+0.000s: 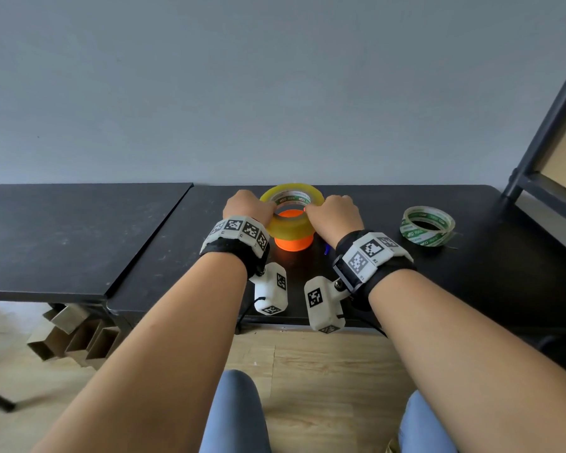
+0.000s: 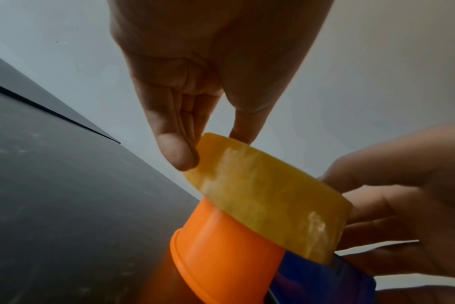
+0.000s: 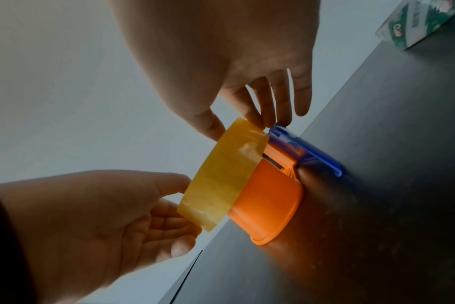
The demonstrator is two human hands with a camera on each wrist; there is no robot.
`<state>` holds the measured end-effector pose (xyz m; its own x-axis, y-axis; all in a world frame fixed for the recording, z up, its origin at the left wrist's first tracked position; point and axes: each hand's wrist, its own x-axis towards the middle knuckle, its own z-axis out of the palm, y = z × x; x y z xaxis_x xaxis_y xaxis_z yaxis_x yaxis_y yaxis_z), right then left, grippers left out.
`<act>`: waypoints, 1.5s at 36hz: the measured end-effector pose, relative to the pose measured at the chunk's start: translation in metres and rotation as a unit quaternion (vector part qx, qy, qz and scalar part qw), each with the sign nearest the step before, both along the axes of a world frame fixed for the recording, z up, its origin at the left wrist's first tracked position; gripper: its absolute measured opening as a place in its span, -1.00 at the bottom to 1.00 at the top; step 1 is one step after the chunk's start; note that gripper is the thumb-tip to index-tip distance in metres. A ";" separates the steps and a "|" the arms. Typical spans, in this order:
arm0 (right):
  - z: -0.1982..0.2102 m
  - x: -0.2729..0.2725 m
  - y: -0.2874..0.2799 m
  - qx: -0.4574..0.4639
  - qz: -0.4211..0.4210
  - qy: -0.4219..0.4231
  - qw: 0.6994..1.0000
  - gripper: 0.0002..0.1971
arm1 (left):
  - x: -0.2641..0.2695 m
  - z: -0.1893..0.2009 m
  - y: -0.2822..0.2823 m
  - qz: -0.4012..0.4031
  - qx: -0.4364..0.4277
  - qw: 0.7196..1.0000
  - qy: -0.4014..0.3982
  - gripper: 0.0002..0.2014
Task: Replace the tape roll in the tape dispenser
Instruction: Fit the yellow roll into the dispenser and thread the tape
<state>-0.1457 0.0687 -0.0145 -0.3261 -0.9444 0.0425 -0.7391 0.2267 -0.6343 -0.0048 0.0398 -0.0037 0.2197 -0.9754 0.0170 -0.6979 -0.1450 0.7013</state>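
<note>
A full yellow tape roll (image 1: 291, 207) sits tilted and partly down over the dispenser's orange drum (image 1: 293, 243), which stands on the black table (image 1: 471, 273). My left hand (image 1: 249, 204) pinches the roll's left rim, and my right hand (image 1: 334, 214) pinches its right rim. In the left wrist view, my left hand (image 2: 210, 148) has its thumb and fingers on either side of the roll's (image 2: 268, 197) edge, above the drum (image 2: 226, 255). In the right wrist view, my right hand (image 3: 237, 123) grips the roll (image 3: 221, 176) beside the dispenser's blue part (image 3: 312, 152).
A nearly used-up clear roll with a green and white core (image 1: 427, 225) lies on the table to the right. A black shelf frame (image 1: 543, 132) stands at the far right. A second black table (image 1: 62, 240) adjoins on the left. The wall is close behind the dispenser.
</note>
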 end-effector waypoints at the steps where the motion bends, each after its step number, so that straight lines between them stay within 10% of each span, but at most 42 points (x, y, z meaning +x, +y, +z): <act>1: 0.000 0.000 0.000 0.000 -0.003 -0.006 1.000 -0.44 | -0.001 0.001 0.000 -0.001 0.002 1.000 -0.001 -0.72; 23: -0.021 -0.006 0.002 0.003 0.007 -0.036 0.999 -0.50 | -0.008 -0.015 -0.001 -0.080 0.080 0.986 -0.121 -0.57; 41: -0.023 -0.012 -0.003 -0.002 -0.002 -0.078 0.997 -0.32 | -0.010 -0.024 -0.006 -0.064 0.112 0.991 0.043 -0.62; 48: -0.024 -0.015 0.000 -0.044 -0.021 -0.149 0.988 -0.44 | -0.016 -0.016 -0.008 -0.013 0.069 0.987 0.143 -0.15; 52: -0.025 -0.017 0.003 -0.088 -0.030 -0.177 0.980 -0.52 | -0.020 -0.007 -0.003 -0.045 0.047 0.989 0.133 -0.61; 54: -0.026 -0.021 0.004 -0.105 -0.031 -0.189 0.976 -0.57 | -0.021 -0.005 -0.002 -0.064 0.063 0.988 0.125 -0.52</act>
<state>-0.1663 0.0726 -0.0405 -0.4114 -0.9060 0.0992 -0.4323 0.0982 -0.8964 -0.0262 0.0381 -0.0085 0.0762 -0.9864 -0.1459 -0.5241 -0.1641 0.8357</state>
